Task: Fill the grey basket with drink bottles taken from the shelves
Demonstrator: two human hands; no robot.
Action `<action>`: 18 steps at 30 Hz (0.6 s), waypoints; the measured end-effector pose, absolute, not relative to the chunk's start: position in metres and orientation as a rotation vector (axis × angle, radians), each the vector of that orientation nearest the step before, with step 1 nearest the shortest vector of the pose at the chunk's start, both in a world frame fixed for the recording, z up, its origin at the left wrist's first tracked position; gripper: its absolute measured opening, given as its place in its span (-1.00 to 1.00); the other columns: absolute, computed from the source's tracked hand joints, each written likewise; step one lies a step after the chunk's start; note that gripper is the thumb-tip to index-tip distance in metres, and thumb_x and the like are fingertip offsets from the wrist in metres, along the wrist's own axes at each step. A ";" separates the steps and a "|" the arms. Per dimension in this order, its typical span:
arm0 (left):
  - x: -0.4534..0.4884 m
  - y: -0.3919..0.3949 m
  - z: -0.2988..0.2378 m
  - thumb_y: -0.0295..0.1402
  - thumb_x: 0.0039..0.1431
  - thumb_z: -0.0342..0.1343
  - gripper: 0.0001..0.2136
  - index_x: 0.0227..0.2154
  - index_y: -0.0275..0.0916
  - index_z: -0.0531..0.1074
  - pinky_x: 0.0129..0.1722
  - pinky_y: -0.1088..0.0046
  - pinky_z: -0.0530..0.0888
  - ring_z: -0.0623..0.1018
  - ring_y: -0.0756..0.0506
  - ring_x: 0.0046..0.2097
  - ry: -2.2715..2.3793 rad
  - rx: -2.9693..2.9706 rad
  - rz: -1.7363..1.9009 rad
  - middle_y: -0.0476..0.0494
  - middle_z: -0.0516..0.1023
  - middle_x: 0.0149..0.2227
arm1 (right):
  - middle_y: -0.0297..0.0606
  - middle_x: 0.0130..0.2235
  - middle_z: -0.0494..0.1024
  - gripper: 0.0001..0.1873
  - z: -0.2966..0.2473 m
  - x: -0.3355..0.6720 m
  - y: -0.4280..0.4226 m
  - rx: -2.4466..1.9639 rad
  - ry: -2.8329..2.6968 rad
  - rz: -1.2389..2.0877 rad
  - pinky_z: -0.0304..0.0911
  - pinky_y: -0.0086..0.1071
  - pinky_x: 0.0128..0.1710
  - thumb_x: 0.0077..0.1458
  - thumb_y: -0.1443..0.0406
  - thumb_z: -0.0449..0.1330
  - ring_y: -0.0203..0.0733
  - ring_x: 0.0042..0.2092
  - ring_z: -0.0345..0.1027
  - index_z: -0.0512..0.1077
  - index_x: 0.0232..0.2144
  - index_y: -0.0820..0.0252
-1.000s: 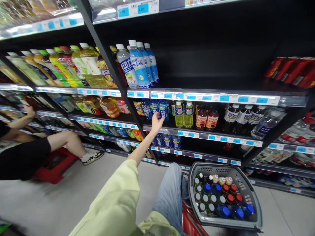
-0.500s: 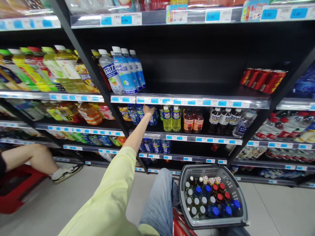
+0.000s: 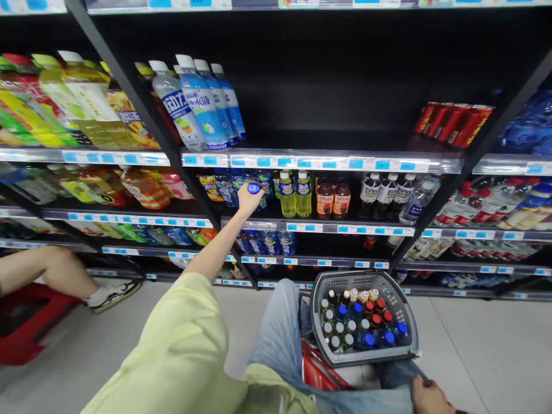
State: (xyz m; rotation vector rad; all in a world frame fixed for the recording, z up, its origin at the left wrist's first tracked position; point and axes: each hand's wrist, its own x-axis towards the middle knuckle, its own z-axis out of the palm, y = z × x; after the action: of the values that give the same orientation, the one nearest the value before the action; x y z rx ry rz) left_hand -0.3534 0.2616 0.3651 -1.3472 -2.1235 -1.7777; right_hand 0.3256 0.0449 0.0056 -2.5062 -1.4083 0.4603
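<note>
My left hand [image 3: 248, 198] reaches out to the second shelf and is closed around a blue-capped bottle [image 3: 255, 188] in a row of blue-labelled drinks. My right hand [image 3: 429, 397] rests on my knee at the bottom right, fingers curled, with nothing visible in it. A grey basket [image 3: 388, 287] filled with several capped bottles sits in front of my legs on a red stool.
Black shelves [image 3: 319, 163] hold drink bottles: yellow-green bottles [image 3: 295, 192], brown bottles [image 3: 333, 198], dark bottles with white caps [image 3: 379, 195], red cans [image 3: 452, 123]. Another person's leg and shoe [image 3: 110, 294] and a red stool [image 3: 21, 328] are at the left on the floor.
My left hand reached into the second shelf and closed on a blue-capped bottle. The view shifted down and right; my right hand has come into view.
</note>
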 end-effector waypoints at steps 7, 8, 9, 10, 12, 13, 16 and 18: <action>-0.303 0.212 0.350 -0.30 0.18 0.22 -0.89 -0.29 -0.17 0.41 0.22 0.24 0.51 0.62 -0.15 -0.01 -1.923 -1.486 -1.762 -0.15 0.63 -0.13 | 0.13 -0.07 0.69 -0.45 0.003 0.320 0.024 -2.596 -1.353 0.401 0.51 0.21 -0.11 0.17 -0.07 -0.09 0.44 0.10 0.57 0.62 -0.32 0.00; -0.296 0.205 0.353 -0.30 0.18 0.23 -0.88 -0.29 -0.17 0.41 0.23 0.23 0.51 0.62 -0.15 -0.01 -1.899 -1.516 -1.758 -0.15 0.63 -0.13 | 0.13 -0.03 0.69 -0.43 0.005 0.317 0.023 -2.599 -1.363 0.394 0.51 0.19 -0.08 0.20 -0.04 -0.10 0.42 0.12 0.56 0.64 -0.24 0.04; -0.289 0.198 0.358 -0.29 0.18 0.23 -0.88 -0.30 -0.17 0.41 0.24 0.22 0.51 0.63 -0.15 -0.02 -1.869 -1.552 -1.762 -0.14 0.62 -0.14 | 0.15 0.02 0.67 -0.41 0.007 0.314 0.022 -2.601 -1.374 0.387 0.51 0.18 -0.05 0.23 -0.01 -0.11 0.41 0.14 0.55 0.65 -0.16 0.09; -0.282 0.190 0.363 -0.29 0.17 0.24 -0.87 -0.31 -0.17 0.41 0.24 0.21 0.52 0.63 -0.15 -0.03 -1.838 -1.591 -1.774 -0.13 0.62 -0.15 | 0.18 0.07 0.66 -0.39 0.009 0.310 0.022 -2.602 -1.382 0.382 0.49 0.19 -0.01 0.25 0.02 -0.11 0.42 0.17 0.52 0.65 -0.09 0.15; -0.267 0.173 0.371 -0.29 0.15 0.27 -0.85 -0.32 -0.17 0.42 0.20 0.21 0.54 0.64 -0.14 -0.06 -1.803 -1.664 -1.826 -0.10 0.61 -0.19 | 0.24 0.14 0.62 -0.37 0.017 0.302 0.023 -2.593 -1.381 0.387 0.43 0.24 0.10 0.29 0.06 -0.10 0.44 0.25 0.45 0.64 0.01 0.26; -0.259 0.165 0.373 -0.28 0.13 0.29 -0.84 -0.32 -0.17 0.42 0.17 0.22 0.56 0.64 -0.13 -0.08 -1.810 -1.708 -1.860 -0.08 0.61 -0.21 | 0.24 0.18 0.60 -0.40 0.023 0.298 0.025 -2.590 -1.351 0.405 0.37 0.28 0.18 0.29 0.08 -0.07 0.44 0.30 0.39 0.64 0.01 0.26; -0.229 0.141 0.360 -0.25 0.05 0.37 -0.77 -0.36 -0.18 0.43 0.05 0.24 0.60 0.65 -0.14 -0.14 -1.923 -1.918 -1.965 -0.06 0.62 -0.25 | 0.19 0.29 0.55 -0.59 0.046 0.276 0.036 -2.560 -1.049 0.567 0.02 0.45 0.39 0.09 0.13 0.16 0.47 0.50 0.08 0.65 -0.11 0.17; -0.202 0.126 0.337 -0.22 0.01 0.41 -0.74 -0.39 -0.19 0.45 -0.04 0.26 0.60 0.65 -0.14 -0.18 -2.012 -2.111 -2.033 -0.07 0.63 -0.29 | 0.17 0.26 0.59 -0.68 0.061 0.250 0.044 -2.324 -0.686 0.844 -0.01 0.44 0.42 -0.03 0.13 0.26 0.45 0.55 -0.05 0.63 -0.25 0.14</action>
State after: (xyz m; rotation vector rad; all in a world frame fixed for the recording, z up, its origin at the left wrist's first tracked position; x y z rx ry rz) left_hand -0.2016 0.1262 0.3370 -2.1112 -2.0117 -2.0335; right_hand 0.2502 0.0439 0.0605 -2.3238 -0.6860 0.8441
